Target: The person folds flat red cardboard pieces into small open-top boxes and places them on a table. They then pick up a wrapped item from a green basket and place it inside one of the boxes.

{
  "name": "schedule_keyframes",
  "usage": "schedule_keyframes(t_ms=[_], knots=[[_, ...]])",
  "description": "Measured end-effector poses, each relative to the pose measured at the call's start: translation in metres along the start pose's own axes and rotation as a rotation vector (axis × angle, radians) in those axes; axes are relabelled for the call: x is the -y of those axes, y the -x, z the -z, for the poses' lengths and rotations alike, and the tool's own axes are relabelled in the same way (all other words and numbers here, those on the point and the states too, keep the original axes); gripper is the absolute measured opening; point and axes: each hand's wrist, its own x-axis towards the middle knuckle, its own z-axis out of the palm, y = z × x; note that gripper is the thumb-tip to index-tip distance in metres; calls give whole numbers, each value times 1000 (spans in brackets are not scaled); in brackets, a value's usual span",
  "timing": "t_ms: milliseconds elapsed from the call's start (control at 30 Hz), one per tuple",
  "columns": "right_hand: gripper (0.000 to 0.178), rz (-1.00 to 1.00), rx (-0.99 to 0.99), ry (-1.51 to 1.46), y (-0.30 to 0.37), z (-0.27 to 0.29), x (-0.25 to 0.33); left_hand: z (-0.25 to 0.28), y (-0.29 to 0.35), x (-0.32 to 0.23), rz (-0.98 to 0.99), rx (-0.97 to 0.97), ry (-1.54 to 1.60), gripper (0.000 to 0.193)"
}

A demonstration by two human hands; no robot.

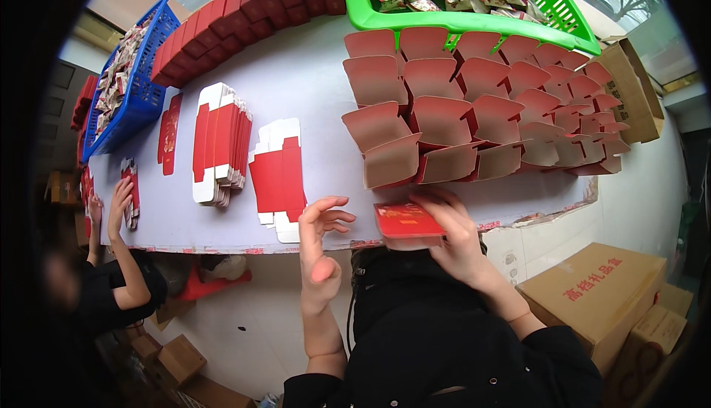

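Note:
My right hand (pixel 458 236) grips a small red carton (pixel 406 220) at the table's front edge, thumb and fingers on its right end. The carton has gold print on its upper face, and a paler side faces me. Left of it, my left hand (pixel 321 249) is raised with its fingers apart and slightly curled, holding nothing. Just beyond that hand lie a few flat red and white carton blanks (pixel 278 182). Farther left stands a thicker stack of the same blanks (pixel 220 141). Open-topped red cartons (pixel 444 123) stand in rows beyond my right hand.
A green basket (pixel 474 22) of small packets stands at the back; a blue basket (pixel 141 104) of packets is at the left. Closed red boxes (pixel 215 26) are piled between them. A co-worker's hands (pixel 118 204) handle blanks at far left. Cardboard boxes (pixel 592 289) sit at right.

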Motion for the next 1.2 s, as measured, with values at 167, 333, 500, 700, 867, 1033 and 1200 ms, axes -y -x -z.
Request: schedule_keyframes(t_ms=[167,333,500,700,867,1033,1200], knots=[[43,-21,-79,228,3,-16,0,-10,0,11,-146,108,-181,70],[39,-12,-134,308,0,-20,-1,-28,-2,17,-133,-28,-269,56],[25,-12,-233,294,-5,-23,0,-33,-8,13,-161,-92,-373,49],[28,-30,-219,299,-2,-16,1,-6,-7,14,-103,-340,-629,51],[24,1,-227,293,0,-9,5,15,-26,23,111,-693,-1129,73],[22,-22,-247,238,5,-1,8,32,-29,20,335,-615,-1114,84],[19,60,-271,250,5,8,10,35,-27,20,158,-763,-1000,70]])
